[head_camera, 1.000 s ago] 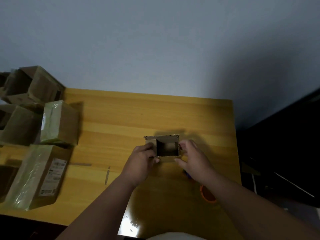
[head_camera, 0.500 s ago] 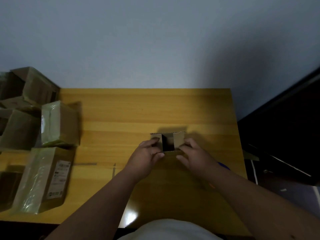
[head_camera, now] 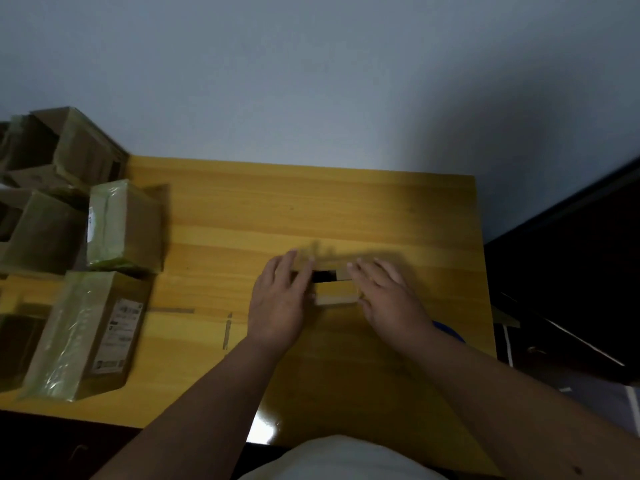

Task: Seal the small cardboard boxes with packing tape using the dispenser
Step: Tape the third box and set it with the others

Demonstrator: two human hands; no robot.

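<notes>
Head view: small cardboard box [head_camera: 335, 287] sits mid-table, top flaps nearly folded shut, a dark gap showing in the middle. No tape on it that I can see, so sealing proper hasn't started; looks like the flap-closing step. Left hand [head_camera: 278, 299] lies flat over the box's left side, fingers straight and spread, pressing the flap down. Right hand [head_camera: 388, 296] mirrors it on the right side, fingers straight, resting on the flap. Box is between the two hands, touching both.

Dispenser: a blue sliver [head_camera: 448, 332] pokes out behind the right forearm, near the table's right edge; probably it, but too hidden to be sure. Neither hand holds it.

Pile of boxes [head_camera: 114, 230] at the left end of the yellow table [head_camera: 311, 202], several with shiny tape wrap and one with a shipping label, so likely some are done already. Two loose strips [head_camera: 227, 330] lie on the wood left of the left wrist. Left to do by my read: close the gap, fetch the dispenser, tape the seam.
</notes>
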